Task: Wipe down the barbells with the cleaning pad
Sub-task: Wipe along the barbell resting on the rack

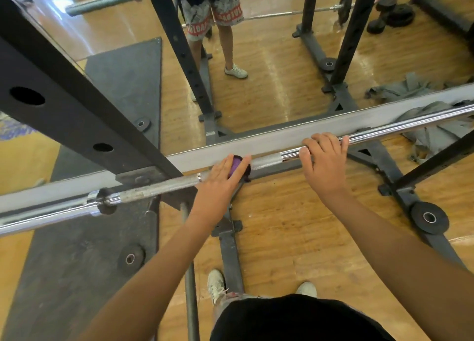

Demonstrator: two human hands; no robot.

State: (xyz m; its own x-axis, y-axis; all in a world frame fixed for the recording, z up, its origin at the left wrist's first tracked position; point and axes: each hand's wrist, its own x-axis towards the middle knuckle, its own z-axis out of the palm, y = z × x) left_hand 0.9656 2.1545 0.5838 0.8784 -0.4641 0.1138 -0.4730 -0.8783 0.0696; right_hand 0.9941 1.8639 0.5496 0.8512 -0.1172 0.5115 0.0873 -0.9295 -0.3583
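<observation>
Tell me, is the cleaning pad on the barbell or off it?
On it: the left hand presses the cleaning pad against the barbell.

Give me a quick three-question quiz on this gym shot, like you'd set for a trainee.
1. True or false: the cleaning pad lies on the floor.
2. Which hand presses the pad against the barbell? A. left hand B. right hand
3. Fill in: the pad shows black and ____.

Key: 1 false, it sits on the barbell; 2 A, while the right hand grips the bare shaft; 3 purple.
</observation>
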